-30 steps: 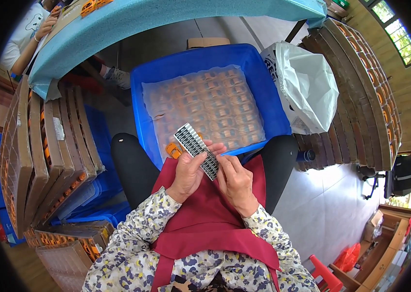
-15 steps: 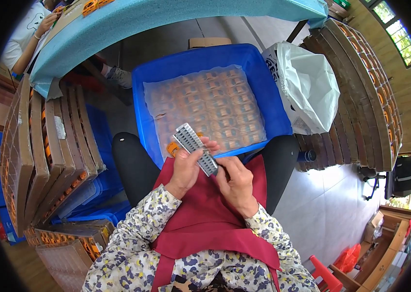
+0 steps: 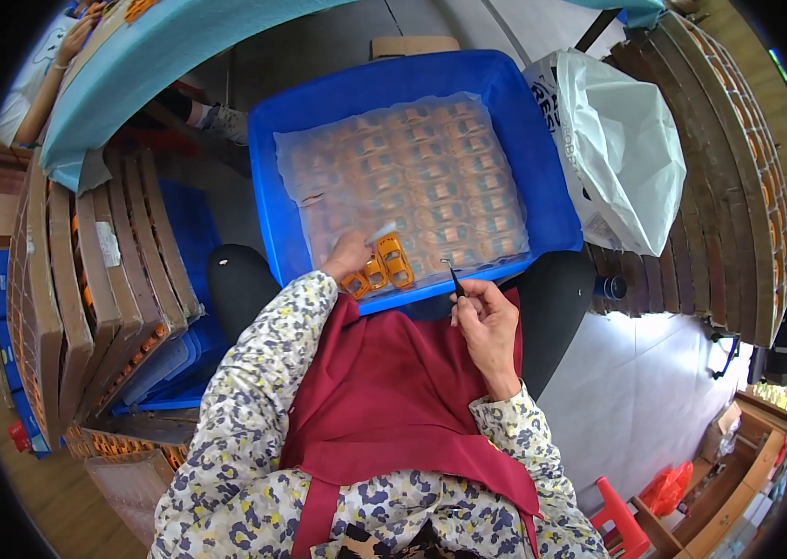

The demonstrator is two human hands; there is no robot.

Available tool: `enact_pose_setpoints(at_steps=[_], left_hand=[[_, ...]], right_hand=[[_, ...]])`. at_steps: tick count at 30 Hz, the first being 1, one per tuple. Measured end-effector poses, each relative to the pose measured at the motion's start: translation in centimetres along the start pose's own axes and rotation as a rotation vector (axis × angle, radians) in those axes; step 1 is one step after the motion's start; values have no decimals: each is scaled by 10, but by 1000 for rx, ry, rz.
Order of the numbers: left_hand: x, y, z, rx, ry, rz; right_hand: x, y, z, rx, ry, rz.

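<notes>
White crinkled plastic bag (image 3: 631,154): upper right, just beside the blue rectangular plastic bin (image 3: 384,84); large dark printed letters run down the bag's left side, partly lost in its folds.
Stacked brown cardboard trays (image 3: 58,307): left edge of the frame; a small white paper label (image 3: 108,244) sits on one, its print too small to read.
Orange toy cars (image 3: 395,262): three, side by side near the bin's lower left corner, at the centre of the frame, on a translucent whitish sheet (image 3: 324,154); rows of orange shapes show through it.
Left hand (image 3: 349,253): just above and left of the cars, fingers bent and close to them; a small blurred white piece (image 3: 383,231) lies at the fingertips, and whether they grip it I cannot tell.
Right hand (image 3: 487,326): lower right of the cars and apart from them, pinching a slim black tool (image 3: 455,279) between thumb and fingers.
Tool tip: pale, thin and hooked, above the sheet, right of the cars.
</notes>
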State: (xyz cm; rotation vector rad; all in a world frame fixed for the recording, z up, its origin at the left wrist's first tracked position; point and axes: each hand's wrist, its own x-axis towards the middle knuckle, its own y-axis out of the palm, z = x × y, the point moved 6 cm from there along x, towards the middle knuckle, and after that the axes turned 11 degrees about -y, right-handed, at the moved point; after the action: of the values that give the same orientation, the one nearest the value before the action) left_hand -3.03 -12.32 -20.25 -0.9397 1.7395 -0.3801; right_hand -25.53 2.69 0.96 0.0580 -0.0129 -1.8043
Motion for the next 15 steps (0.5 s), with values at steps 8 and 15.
enact_pose_setpoints(at_steps=[8, 15], left_hand=[[-13, 63, 19, 364, -175, 117], [11, 91, 101, 461, -188, 167]], right_hand=[[13, -10, -15, 158, 128, 1], [14, 7, -13, 254, 163, 44]])
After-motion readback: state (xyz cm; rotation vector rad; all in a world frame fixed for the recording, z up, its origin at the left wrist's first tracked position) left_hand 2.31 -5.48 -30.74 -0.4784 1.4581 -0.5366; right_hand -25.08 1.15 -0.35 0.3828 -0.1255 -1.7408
